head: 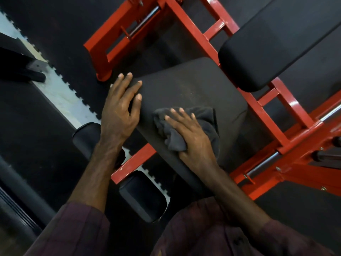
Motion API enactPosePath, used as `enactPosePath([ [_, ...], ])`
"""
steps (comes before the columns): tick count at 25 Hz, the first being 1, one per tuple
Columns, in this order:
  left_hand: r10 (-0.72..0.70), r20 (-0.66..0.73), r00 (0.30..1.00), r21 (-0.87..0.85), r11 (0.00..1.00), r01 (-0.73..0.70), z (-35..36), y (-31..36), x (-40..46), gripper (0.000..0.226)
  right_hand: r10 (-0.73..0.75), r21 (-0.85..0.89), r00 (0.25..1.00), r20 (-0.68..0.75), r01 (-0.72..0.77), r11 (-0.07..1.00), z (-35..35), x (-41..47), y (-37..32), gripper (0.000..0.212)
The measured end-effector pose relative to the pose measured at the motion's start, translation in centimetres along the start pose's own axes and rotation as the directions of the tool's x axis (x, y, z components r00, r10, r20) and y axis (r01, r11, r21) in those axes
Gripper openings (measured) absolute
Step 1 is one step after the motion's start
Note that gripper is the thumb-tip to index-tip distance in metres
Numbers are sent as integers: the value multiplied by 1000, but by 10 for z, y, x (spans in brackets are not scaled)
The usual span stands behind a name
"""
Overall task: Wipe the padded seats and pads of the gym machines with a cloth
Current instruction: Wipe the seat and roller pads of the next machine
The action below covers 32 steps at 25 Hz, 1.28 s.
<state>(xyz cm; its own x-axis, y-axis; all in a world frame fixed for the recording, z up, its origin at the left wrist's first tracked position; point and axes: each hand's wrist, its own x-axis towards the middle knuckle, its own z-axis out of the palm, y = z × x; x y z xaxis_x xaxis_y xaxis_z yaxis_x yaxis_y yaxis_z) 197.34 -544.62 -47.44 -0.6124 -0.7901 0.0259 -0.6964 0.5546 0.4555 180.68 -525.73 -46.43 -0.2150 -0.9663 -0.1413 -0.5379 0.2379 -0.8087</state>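
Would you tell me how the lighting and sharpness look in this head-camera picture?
Head view: dim overall; glare glints on the red frame; the dusty seat pad, grey cloth and both hands are sharp; the sleeves at the bottom edge look soft; wide-angle tilt skews the frame's lines.

Seat [193, 89] top lies open ahead; back pad [258, 58] and red frame [267, 111] block beyond.

A single head-worn camera looks steeply down and forward, close over the black padded seat [191, 100] of a red-framed gym machine [276, 115]. The frame is tilted, perhaps from a cocked head. Both forearms enter from the bottom edge; wide-angle bending shows at the margins.
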Motion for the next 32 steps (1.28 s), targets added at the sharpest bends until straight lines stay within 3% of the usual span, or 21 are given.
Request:
enactPosePath([
  [3, 16, -8, 1000, -43, 999, -16, 3, -4, 0, 41, -148, -22, 988, 52, 149, 989, 6, -22, -16, 61],
  [5, 21, -16, 1000, -85, 996, -22, 4, -7, 0, 40, -232, -44, 971, 59, 235, 971, 12, 22, -15, 64],
  [7, 2, -25, 1000, -115, 993, -5, 2, -10, 3, 39, -115, -27, 992, 45, 116, 993, 11, 64, -6, 72],
  [9, -24, -17, 1000, -140, 990, 21, 0, -9, 7, 39, 56, -22, 998, -40, -57, 998, 5, 61, 3, 72],
  [10, -44, -14, 999, -144, 989, 42, 1, -8, 7, 39, 73, -8, 996, -56, -73, 997, 4, 48, 3, 72],
  [14, -118, 9, 993, -265, 957, 116, 3, -15, 11, 40, -209, -15, 977, 26, 210, 978, 20, 48, -25, 61],
  [16, -213, 59, 975, -411, 885, 218, -1, -22, 15, 41, -166, 1, 985, 44, 166, 986, 25, 90, -19, 70],
  [19, -212, 90, 973, -416, 880, 230, -9, -24, 17, 41, -11, 35, 999, -34, 12, 999, 22, 84, -17, 61],
  [22, -210, 81, 974, -454, 863, 223, -6, -20, 12, 46, -102, -28, 995, 2, 102, 994, 30, 56, -37, 60],
  [24, -271, 79, 959, -538, 799, 270, -1, -18, 10, 52, -197, -39, 980, 26, 197, 980, 34, 92, -44, 68],
  [25, -303, 82, 949, -571, 766, 294, -1, -17, 10, 54, -169, -17, 984, 51, 170, 985, 34, 116, -40, 73],
  [29, -270, 106, 957, -440, 850, 289, -3, -13, 12, 54, 117, 28, 989, -89, -115, 993, 14, 121, -16, 76],
  [32, -240, 118, 964, -369, 890, 267, -4, -12, 16, 54, 9, 14, 1000, -6, -9, 1000, 22, 88, -31, 73],
])
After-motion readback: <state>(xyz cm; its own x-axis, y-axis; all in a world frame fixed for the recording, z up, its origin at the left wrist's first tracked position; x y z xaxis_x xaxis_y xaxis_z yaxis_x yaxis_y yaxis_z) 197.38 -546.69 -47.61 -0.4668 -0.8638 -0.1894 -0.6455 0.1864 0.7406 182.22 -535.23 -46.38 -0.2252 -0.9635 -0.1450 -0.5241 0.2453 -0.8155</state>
